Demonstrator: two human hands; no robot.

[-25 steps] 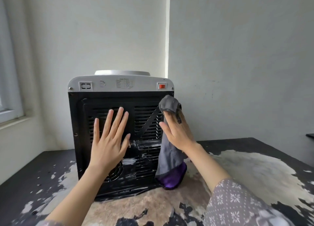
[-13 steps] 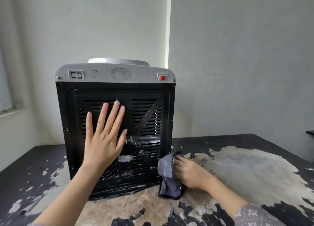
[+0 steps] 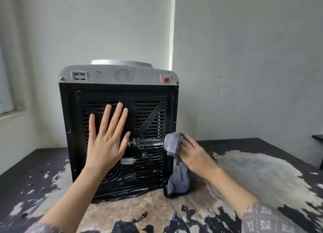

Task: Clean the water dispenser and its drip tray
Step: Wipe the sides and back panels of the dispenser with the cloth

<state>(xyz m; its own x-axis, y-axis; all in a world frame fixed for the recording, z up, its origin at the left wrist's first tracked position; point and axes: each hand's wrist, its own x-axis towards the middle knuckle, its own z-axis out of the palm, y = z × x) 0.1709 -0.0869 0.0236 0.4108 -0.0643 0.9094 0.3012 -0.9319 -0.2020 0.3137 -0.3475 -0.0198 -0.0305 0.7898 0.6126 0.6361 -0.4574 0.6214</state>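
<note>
On table [image 3: 262, 171], dispenser [image 3: 118, 92], hands, grey cloth [image 3: 176, 182]

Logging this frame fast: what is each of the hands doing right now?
Left hand: open, fingers straight, flat against the water dispenser's black back panel.
Right hand: grips the grey cloth at the panel's right edge.

The water dispenser [image 3: 118, 136] shows only its back panel; its front, taps and drip tray are hidden. The rating label [image 3: 123, 74] has print too small to read below its heading. The left hand [image 3: 106, 141] covers part of the vents. The grey cloth [image 3: 176, 164] hides the fingertips of the right hand [image 3: 195, 155] and the panel's lower right corner. Both arms and the surface [image 3: 262, 180] are cut off by the picture's bottom edge.
</note>
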